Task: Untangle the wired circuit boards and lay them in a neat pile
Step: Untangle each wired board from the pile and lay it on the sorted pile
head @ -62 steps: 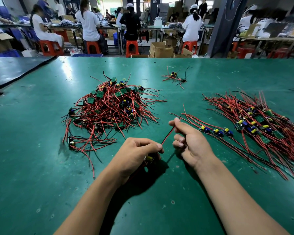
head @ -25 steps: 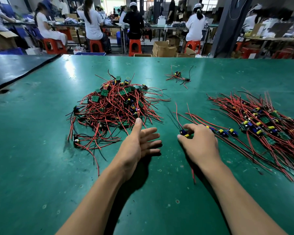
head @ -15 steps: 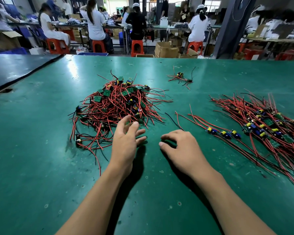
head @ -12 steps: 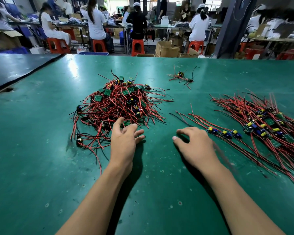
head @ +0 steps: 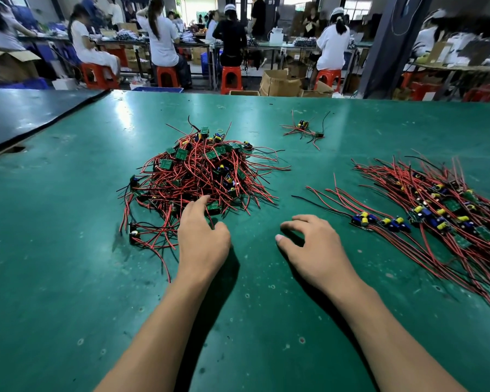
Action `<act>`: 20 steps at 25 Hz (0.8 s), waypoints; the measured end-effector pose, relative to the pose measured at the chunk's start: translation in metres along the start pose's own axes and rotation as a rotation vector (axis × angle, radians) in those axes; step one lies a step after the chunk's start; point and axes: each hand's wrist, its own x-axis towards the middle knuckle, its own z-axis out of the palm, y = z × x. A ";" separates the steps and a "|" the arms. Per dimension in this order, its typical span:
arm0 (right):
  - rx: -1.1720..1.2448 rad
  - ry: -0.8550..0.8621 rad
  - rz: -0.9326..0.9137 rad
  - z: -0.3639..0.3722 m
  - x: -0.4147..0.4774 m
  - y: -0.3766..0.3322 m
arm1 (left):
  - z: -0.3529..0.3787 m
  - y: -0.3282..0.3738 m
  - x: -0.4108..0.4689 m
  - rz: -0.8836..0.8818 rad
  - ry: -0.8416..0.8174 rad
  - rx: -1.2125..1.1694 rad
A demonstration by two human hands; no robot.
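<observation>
Left hand (head: 203, 244) reaches into the near edge of the tangled heap of red-wired green circuit boards (head: 201, 174) on the green matted surface (head: 68, 250), grip loose, empty. Right hand (head: 314, 250) rests slack and empty near the straightened pile (head: 436, 210). Picking the next board, I'd say: pinch one, draw it free.

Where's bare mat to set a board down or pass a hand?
Free: mat left of the heap, down to the near edge; lane between heap and sorted pile, partly taken by the right hand; far band around the stray bundle. Crowded: heap's near edge at the left hand, and the right side under the pile.
</observation>
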 end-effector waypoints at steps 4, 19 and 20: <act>0.038 0.012 0.008 -0.003 0.001 0.000 | -0.007 -0.003 0.004 0.018 0.005 0.109; 0.022 -0.029 -0.004 -0.004 -0.001 0.001 | -0.002 -0.007 0.012 0.014 -0.091 0.424; 0.019 -0.031 -0.005 -0.004 -0.001 0.001 | -0.004 -0.007 0.012 0.006 -0.106 0.415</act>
